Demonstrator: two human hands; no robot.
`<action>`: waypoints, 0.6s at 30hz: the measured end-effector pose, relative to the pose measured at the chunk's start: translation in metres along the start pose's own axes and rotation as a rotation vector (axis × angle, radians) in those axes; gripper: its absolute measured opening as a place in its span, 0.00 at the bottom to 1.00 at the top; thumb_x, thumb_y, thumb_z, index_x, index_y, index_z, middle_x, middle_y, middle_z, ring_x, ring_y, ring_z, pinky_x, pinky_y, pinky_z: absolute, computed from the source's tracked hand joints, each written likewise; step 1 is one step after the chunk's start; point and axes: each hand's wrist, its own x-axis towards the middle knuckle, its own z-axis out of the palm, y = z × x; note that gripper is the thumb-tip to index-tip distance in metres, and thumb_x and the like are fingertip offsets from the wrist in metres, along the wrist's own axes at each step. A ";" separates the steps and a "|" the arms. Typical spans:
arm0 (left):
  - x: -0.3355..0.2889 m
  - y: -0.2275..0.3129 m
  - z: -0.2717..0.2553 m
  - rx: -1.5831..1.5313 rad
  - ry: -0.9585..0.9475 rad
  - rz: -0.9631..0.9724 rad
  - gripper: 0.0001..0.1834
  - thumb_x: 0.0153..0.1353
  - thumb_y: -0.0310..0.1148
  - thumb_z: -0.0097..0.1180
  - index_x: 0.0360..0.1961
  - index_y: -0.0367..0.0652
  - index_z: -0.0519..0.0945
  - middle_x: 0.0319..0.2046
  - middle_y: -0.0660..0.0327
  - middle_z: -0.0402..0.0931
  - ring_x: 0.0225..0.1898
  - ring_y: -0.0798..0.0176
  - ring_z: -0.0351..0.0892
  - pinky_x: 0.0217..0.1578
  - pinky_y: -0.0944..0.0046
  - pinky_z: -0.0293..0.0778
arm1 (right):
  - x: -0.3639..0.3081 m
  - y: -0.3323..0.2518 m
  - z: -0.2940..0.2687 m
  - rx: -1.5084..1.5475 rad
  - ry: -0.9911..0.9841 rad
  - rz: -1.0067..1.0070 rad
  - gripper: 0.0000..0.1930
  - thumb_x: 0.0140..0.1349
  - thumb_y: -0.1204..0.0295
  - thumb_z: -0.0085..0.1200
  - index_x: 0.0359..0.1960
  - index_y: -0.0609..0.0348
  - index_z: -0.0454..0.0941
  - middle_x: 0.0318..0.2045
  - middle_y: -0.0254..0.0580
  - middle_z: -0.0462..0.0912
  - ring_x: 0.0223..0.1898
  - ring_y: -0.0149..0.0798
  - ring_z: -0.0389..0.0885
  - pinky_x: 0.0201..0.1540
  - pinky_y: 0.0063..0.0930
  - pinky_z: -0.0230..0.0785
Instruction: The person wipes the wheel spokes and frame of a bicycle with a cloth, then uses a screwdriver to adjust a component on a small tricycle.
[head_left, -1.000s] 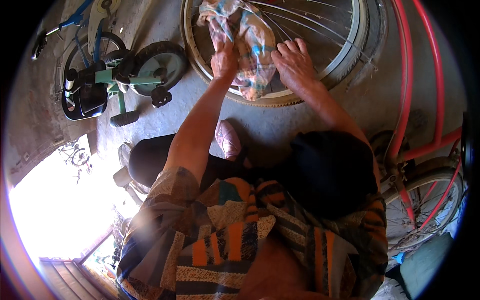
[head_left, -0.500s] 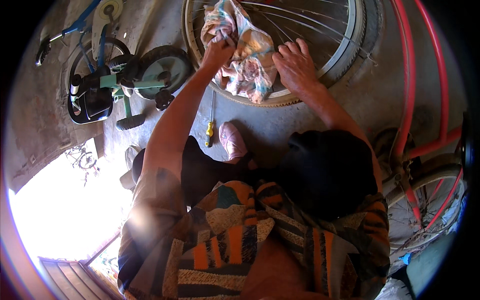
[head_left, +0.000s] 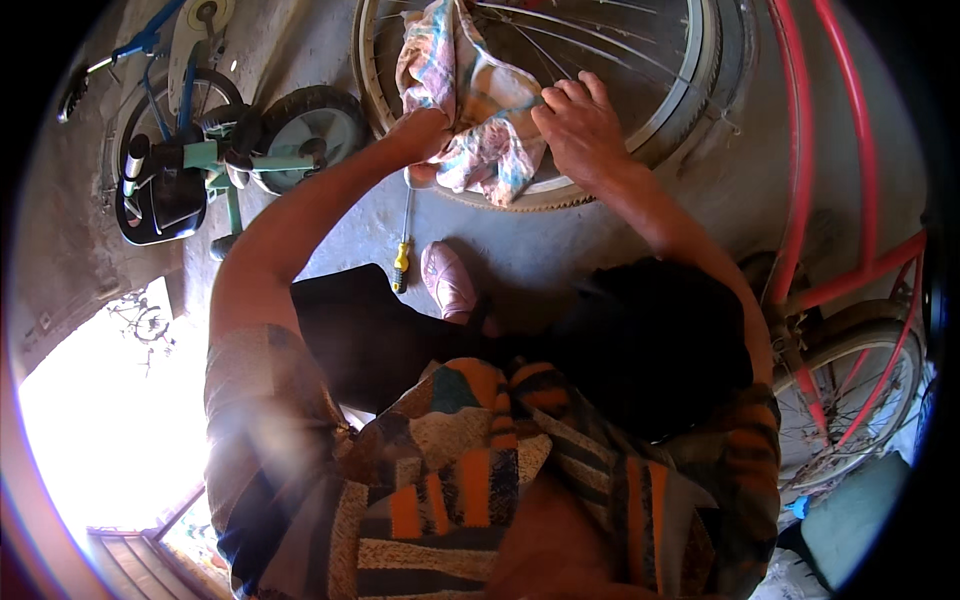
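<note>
A crumpled, multicoloured patterned cloth (head_left: 500,95) lies over the near left part of a spoked bicycle wheel (head_left: 681,95). My left hand (head_left: 425,138) is closed on the cloth's lower left side, at the rim, its fingers partly hidden. At the cloth's right edge, my right hand (head_left: 580,122) has bent fingers closed against the fabric, above the spokes; the fingertips' exact grip is hard to see. Below the wheel lies a screwdriver (head_left: 401,266) with a yellow and black handle, its shaft pointing toward the rim.
A small bike with a dark wheel (head_left: 318,140) and green frame parts lies at left. Red bicycle frame tubes (head_left: 800,150) rise at right, above another spoked wheel (head_left: 880,385). My pink shoe (head_left: 447,280) is beside the screwdriver. Bright light enters at lower left.
My left hand has moved down and slightly left along the cloth to the rim, its elbow swinging outward. The cloth's upper part has spread. My right hand stays at the cloth's right edge.
</note>
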 end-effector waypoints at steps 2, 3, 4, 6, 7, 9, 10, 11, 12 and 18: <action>0.001 0.006 -0.008 -0.064 -0.004 -0.104 0.13 0.55 0.36 0.55 0.26 0.34 0.79 0.26 0.45 0.78 0.31 0.42 0.79 0.34 0.47 0.73 | 0.013 0.006 -0.021 -0.013 -0.111 -0.045 0.04 0.51 0.76 0.52 0.28 0.57 0.79 0.34 0.41 0.78 0.46 0.42 0.74 0.62 0.46 0.54; 0.001 0.009 -0.011 -0.076 -0.016 -0.101 0.13 0.55 0.37 0.55 0.26 0.34 0.79 0.26 0.44 0.78 0.31 0.42 0.79 0.35 0.47 0.73 | 0.022 0.010 -0.032 -0.029 -0.203 -0.060 0.05 0.52 0.77 0.51 0.30 0.58 0.78 0.36 0.41 0.78 0.47 0.42 0.74 0.62 0.45 0.53; 0.000 0.010 -0.012 -0.092 -0.011 -0.087 0.14 0.56 0.37 0.55 0.26 0.34 0.79 0.27 0.44 0.78 0.31 0.42 0.79 0.35 0.47 0.73 | 0.032 0.013 -0.044 -0.051 -0.294 -0.072 0.05 0.52 0.78 0.51 0.31 0.58 0.77 0.37 0.40 0.77 0.49 0.42 0.74 0.63 0.44 0.53; -0.005 0.012 -0.011 -0.143 0.031 -0.080 0.15 0.56 0.38 0.55 0.26 0.34 0.79 0.27 0.44 0.78 0.32 0.42 0.79 0.35 0.47 0.73 | 0.054 0.015 -0.063 -0.033 -0.457 -0.124 0.06 0.53 0.79 0.51 0.32 0.58 0.77 0.36 0.41 0.78 0.48 0.43 0.75 0.62 0.43 0.55; -0.007 0.012 -0.010 -0.172 0.058 -0.081 0.15 0.56 0.38 0.55 0.26 0.34 0.79 0.27 0.44 0.78 0.32 0.42 0.79 0.35 0.47 0.73 | 0.066 0.014 -0.071 -0.028 -0.537 -0.143 0.06 0.54 0.79 0.50 0.33 0.58 0.77 0.36 0.41 0.78 0.47 0.43 0.75 0.61 0.43 0.56; -0.007 0.011 -0.005 -0.225 0.080 -0.126 0.16 0.56 0.40 0.54 0.27 0.34 0.79 0.28 0.44 0.78 0.33 0.41 0.80 0.36 0.47 0.73 | 0.089 0.010 -0.077 0.008 -0.686 -0.126 0.07 0.55 0.79 0.50 0.36 0.58 0.77 0.38 0.44 0.80 0.47 0.47 0.77 0.53 0.47 0.64; -0.006 0.011 -0.001 -0.252 0.107 -0.134 0.16 0.55 0.40 0.54 0.27 0.34 0.79 0.28 0.44 0.78 0.33 0.41 0.80 0.37 0.47 0.73 | 0.103 0.007 -0.073 0.047 -0.784 -0.075 0.07 0.56 0.78 0.49 0.36 0.58 0.77 0.39 0.45 0.80 0.47 0.49 0.77 0.52 0.49 0.65; -0.003 0.010 0.003 -0.287 0.106 -0.154 0.17 0.55 0.41 0.54 0.27 0.34 0.78 0.29 0.44 0.78 0.34 0.41 0.80 0.38 0.47 0.74 | 0.115 0.005 -0.067 0.115 -0.843 -0.045 0.07 0.56 0.78 0.48 0.36 0.58 0.76 0.39 0.46 0.80 0.47 0.50 0.78 0.50 0.50 0.67; -0.001 0.010 0.008 -0.337 0.134 -0.160 0.17 0.53 0.41 0.54 0.30 0.34 0.79 0.31 0.43 0.79 0.35 0.42 0.80 0.39 0.47 0.74 | 0.125 0.005 -0.059 0.144 -0.834 -0.027 0.10 0.57 0.77 0.47 0.40 0.59 0.74 0.41 0.50 0.80 0.46 0.55 0.78 0.46 0.52 0.68; 0.001 0.006 0.028 -0.492 0.203 -0.190 0.17 0.51 0.40 0.54 0.35 0.37 0.80 0.29 0.43 0.79 0.34 0.43 0.81 0.39 0.48 0.74 | 0.138 0.008 0.031 0.140 -0.455 0.481 0.22 0.55 0.71 0.51 0.54 0.54 0.68 0.46 0.53 0.80 0.49 0.56 0.77 0.49 0.51 0.69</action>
